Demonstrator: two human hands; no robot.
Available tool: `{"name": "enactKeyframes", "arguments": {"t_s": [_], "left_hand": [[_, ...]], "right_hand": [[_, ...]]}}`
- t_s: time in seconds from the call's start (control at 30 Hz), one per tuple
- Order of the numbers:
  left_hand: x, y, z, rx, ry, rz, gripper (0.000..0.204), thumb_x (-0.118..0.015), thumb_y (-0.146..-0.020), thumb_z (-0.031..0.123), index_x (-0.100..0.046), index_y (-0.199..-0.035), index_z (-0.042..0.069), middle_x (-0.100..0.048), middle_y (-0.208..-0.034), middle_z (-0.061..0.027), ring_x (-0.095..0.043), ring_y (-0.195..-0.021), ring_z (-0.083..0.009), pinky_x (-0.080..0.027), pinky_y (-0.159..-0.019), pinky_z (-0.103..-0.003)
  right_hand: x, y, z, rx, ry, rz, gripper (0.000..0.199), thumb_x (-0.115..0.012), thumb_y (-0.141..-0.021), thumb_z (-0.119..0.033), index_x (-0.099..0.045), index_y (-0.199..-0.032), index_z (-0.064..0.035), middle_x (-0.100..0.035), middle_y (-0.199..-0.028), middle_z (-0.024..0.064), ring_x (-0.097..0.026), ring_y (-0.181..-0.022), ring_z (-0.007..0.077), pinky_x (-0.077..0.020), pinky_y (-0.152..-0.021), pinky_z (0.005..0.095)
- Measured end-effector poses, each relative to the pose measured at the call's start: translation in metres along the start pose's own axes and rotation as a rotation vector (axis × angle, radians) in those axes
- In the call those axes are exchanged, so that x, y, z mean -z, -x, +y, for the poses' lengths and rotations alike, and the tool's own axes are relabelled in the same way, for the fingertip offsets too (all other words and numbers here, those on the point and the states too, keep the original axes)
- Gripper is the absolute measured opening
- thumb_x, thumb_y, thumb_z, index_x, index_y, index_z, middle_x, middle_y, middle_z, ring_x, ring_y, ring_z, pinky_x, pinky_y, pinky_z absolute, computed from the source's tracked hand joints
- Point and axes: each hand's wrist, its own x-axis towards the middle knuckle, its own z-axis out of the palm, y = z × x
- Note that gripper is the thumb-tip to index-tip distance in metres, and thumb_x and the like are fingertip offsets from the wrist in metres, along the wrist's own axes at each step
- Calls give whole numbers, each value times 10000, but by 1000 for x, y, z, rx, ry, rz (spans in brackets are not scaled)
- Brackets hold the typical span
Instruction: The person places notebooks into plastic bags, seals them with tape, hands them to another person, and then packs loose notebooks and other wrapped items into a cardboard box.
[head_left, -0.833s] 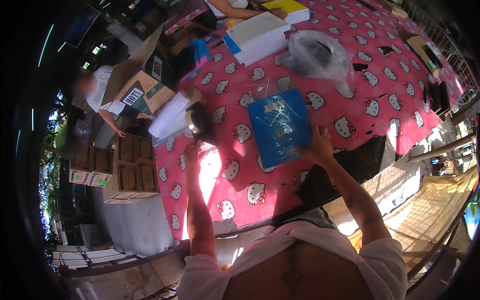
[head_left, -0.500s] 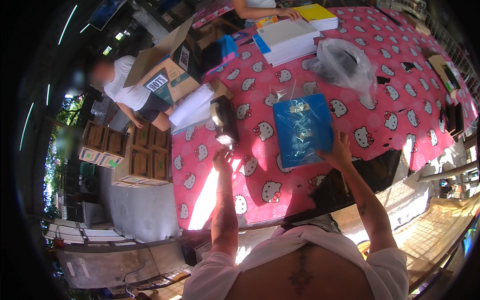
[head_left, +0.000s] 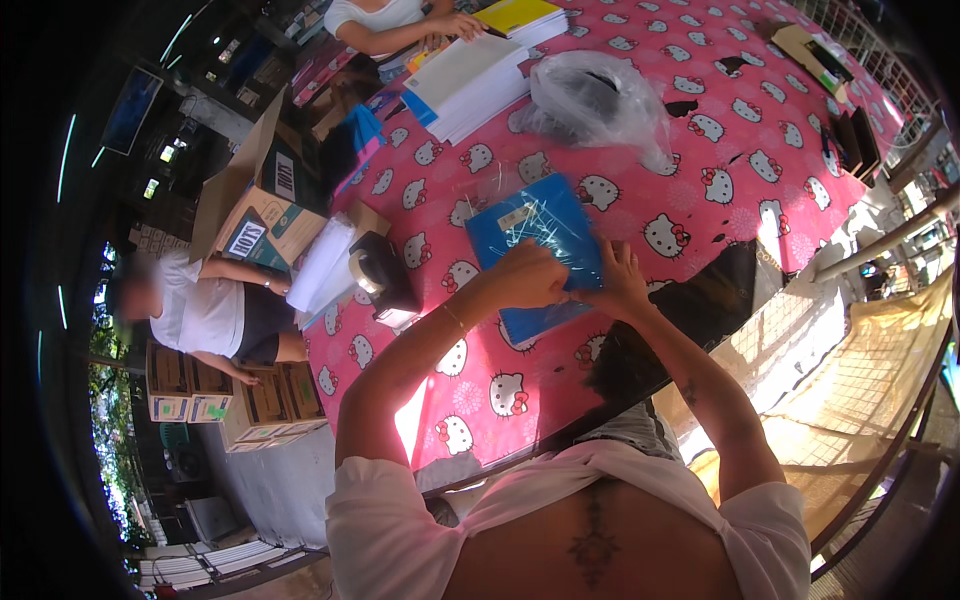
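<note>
Lying toward the table's [head_left: 468, 398] near edge: blue wrapped packet [head_left: 535, 218], beneath curled left hand [head_left: 532, 274] (grip unclear); right hand [head_left: 620, 288], fingers extended, along its right side.

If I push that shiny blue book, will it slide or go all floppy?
The blue book might feel slippery, since its clear plastic wrap glints. It looks fairly stiff, because its edges run mostly straight. It probably won't roll or tip, as it lies flat on the pink tablecloth.

Harsh sun on yellow tarp [head_left: 850, 420], glare on blue pack [head_left: 545, 215], dim left side, black fisheye rim, edges seemingly soft
</note>
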Motion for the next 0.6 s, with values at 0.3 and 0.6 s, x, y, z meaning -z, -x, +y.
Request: {"name": "enactKeyframes", "arguments": {"t_s": [0.3, 0.6], "left_hand": [[-37, 17, -43, 156, -73, 300, 640, -819, -635, 573, -655, -962, 48, -679, -830, -110, -663, -803, -299, -448, -747, -432], [-91, 56, -68, 1045, 1317, 1171, 507, -758, -865, 224, -529, -1257, -4, -620, -1150, -148, -600, -1058, -239, -514, -843, -392]], "right_hand": [[7, -1, 2, -14, -15, -83, 1132, -881, -627, -414, -230, -1538, -248, -416, -1316, 205, -449, -1208, 452, -412, -1021, 537], [9, -88, -14, -128, -1103, -332, 913, -803, -824, -255, -235, -1492, 1, -513, -1288, 166, -480, -1248, 271, -416, -1026, 402]]}}
